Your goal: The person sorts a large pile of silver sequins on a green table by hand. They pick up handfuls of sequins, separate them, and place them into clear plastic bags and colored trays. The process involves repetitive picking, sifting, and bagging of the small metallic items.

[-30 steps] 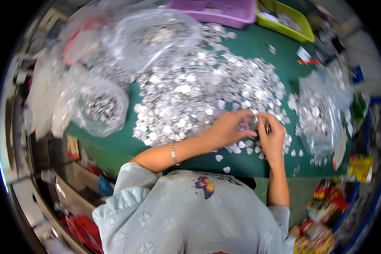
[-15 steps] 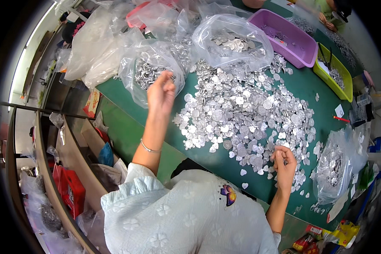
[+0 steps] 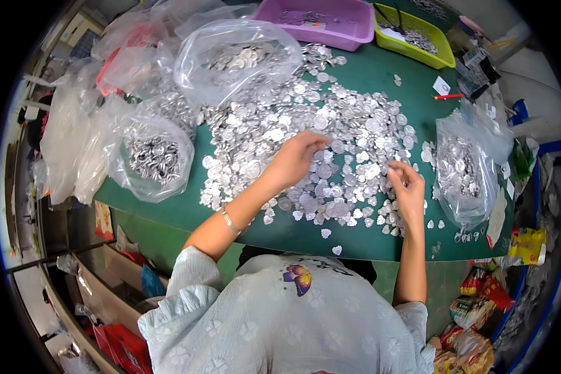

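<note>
The left hand (image 3: 296, 159) rests, fingers bent, on the pile of silver pieces (image 3: 305, 134) at the tabletop (image 3: 293, 234) middle; the right hand (image 3: 408, 187) pinches small pieces near the front edge.

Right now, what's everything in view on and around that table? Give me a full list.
table: one, green, centre.
silver pieces: large loose heap, silver, mid-table.
clear bags: several, holding silver pieces, along the left and top left.
right bag: one, clear, right edge.
purple tray: one, top.
yellow-green tray: one, top right.
red pen: one, upper right.
snack packets: several, colourful, lower right.
left hand: on the heap, bracelet at the wrist.
right hand: at the heap's right edge, fingers pinched; contents unclear.
</note>
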A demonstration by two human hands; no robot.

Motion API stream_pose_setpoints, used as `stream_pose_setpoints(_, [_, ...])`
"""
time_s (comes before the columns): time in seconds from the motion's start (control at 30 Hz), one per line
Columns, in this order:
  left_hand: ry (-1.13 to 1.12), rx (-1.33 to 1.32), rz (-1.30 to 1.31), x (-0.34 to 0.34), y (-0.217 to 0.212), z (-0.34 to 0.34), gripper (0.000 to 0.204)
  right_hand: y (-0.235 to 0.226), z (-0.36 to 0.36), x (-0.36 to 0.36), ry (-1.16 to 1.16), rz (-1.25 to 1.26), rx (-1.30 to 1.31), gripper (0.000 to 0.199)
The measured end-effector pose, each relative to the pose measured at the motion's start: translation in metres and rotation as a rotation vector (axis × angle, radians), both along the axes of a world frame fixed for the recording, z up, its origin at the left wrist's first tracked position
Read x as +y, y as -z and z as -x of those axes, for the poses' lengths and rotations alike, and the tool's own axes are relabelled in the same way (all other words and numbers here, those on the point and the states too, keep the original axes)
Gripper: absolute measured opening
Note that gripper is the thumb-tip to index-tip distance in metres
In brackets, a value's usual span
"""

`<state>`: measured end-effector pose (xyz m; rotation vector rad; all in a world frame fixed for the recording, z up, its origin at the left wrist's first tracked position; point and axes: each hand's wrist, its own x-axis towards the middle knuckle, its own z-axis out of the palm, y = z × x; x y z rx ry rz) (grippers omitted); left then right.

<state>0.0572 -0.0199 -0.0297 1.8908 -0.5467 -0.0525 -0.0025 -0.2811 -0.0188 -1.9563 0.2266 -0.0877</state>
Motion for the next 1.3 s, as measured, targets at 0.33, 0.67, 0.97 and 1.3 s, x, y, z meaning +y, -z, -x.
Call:
stream_pose_setpoints(0.33, [-0.069,-0.306,-0.580,-0.079,0.001,-0.088,0.014,0.002,-0.058,0.023,-0.085,0.799,-0.105,0.033])
stream_pose_setpoints(0.67, [-0.050,-0.002,-0.050,-0.055,-0.008,-0.063,0.007,-0.006,-0.036,-0.027,0.063,-0.266,0.045,0.008])
stream_pose_setpoints(0.97, [0.192,1.333,0.841,-0.047,-0.016,-0.063,0.019,-0.011,-0.049,-0.043,0.069,-1.012,0.088,0.015])
stream_pose_setpoints(1.3, [0.011,-0.155,-0.410,-0.088,0.001,-0.123,0.022,0.008,-0.074,-0.031,-0.248,0.579,-0.076,0.030])
